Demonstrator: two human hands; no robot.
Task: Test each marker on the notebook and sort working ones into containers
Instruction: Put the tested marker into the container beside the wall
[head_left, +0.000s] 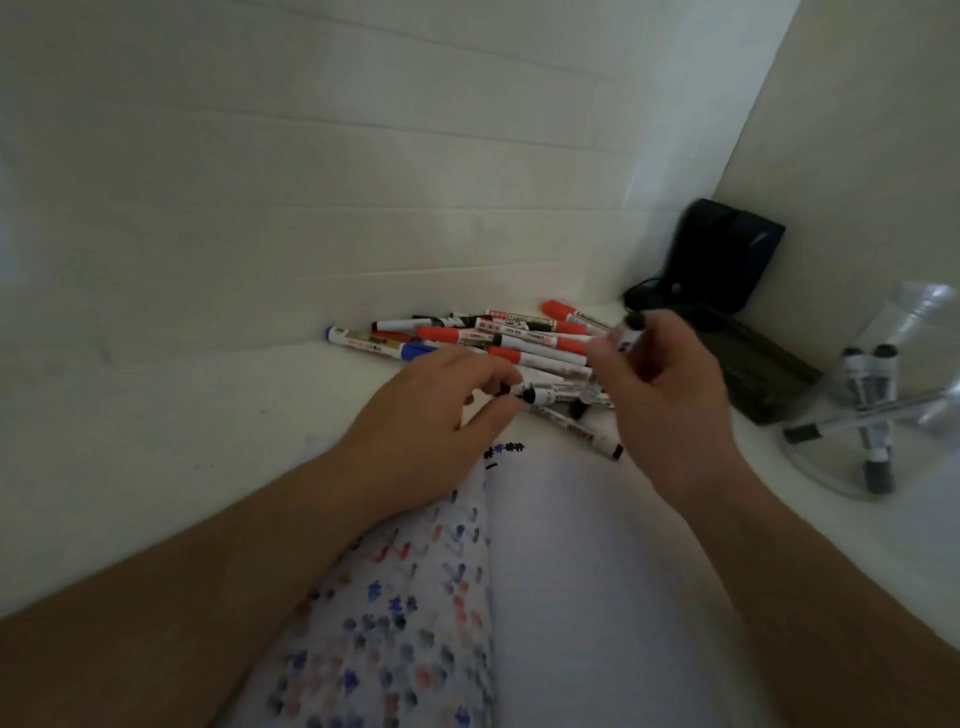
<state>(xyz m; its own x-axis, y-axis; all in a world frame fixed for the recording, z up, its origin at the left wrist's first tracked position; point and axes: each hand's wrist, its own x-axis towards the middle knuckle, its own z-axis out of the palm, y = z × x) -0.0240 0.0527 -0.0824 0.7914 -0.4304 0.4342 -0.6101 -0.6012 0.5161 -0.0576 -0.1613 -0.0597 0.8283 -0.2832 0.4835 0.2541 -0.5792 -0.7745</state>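
Observation:
An open notebook (571, 571) lies in front of me, its left page covered in red, blue and black test marks. Behind it a pile of markers (493, 338) with red, blue and black caps rests against the wall. My left hand (431, 415) pinches the black-tipped end of a white marker (550, 396) lying at the pile's near edge. My right hand (670, 395) is raised above the pile and holds a black-capped marker (629, 335) upright between thumb and fingers.
A clear plastic container (883, 415) lies tipped at the right with a few black markers inside. A dark box (763, 374) and a black pouch (727, 254) sit in the corner behind my right hand. White walls close off the back and the right.

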